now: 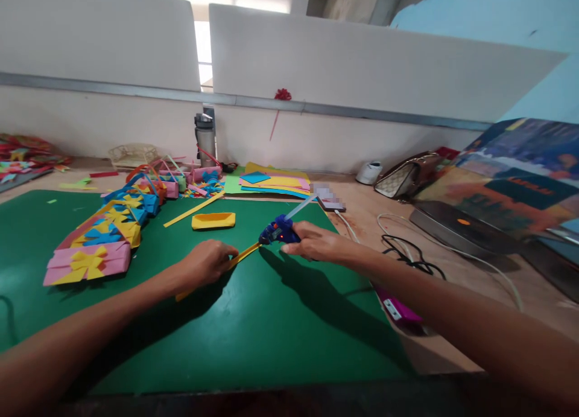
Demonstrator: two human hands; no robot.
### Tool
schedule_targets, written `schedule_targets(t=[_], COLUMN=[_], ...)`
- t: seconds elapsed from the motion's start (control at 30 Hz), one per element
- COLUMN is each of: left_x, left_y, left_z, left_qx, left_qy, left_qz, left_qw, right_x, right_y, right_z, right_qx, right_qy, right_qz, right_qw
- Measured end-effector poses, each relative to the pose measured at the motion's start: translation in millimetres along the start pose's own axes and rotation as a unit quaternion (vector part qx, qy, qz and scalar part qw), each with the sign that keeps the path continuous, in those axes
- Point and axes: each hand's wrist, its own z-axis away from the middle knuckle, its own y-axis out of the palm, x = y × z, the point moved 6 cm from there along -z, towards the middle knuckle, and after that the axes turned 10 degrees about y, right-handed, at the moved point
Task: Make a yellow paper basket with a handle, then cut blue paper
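A narrow yellow paper strip (245,255) is pinched between thumb and fingers in the left grip (208,261), its far end angled toward the right grip (312,241), in which a blue glue gun (277,230) is firmly held. The strip's middle is hidden by the left grip, with a short yellow end glimpsed under the wrist; whether the strip is touched by the nozzle cannot be told. The gun's handle is largely covered by fingers, and a translucent glue stick (301,206) is seated in its back. Just beyond the left grip, a shallow yellow paper tray (213,222) is set on a green mat (289,332), its shaded inside partly visible over the near wall. Left of the left grip, paper baskets are lined up, the nearest, a pink box (58,264), trimmed with a yellow bow (88,263); their contents cannot be made out. Beyond the grips, colored sheets (278,181) are stacked near a phone (329,198), its screen blurred.
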Motion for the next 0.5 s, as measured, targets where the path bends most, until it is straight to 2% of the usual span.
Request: schedule_targets(t=[0.23,0.37,0.5], left_x=[1.1,0.8,0.2], left_y=[1.0,1.3,1.2], left_z=[-0.9,-1.0,-0.6], left_qx=[-0.009,-0.01,-0.012], left_qy=[0.012,0.011,0.01], left_qz=[-0.044,-0.035,-0.023], left_qw=[0.999,0.999,1.0], right_x=[1.2,3.4,5.4], right_y=[-4.7,-4.9,-8.9], right_z=[-2.6,-1.5,0.0], right_qx=[-0.014,-0.01,-0.036], right_qy=[0.018,0.002,-0.024], right_qz=[0.023,0.028,0.05], right_qw=[0.999,1.0,0.998])
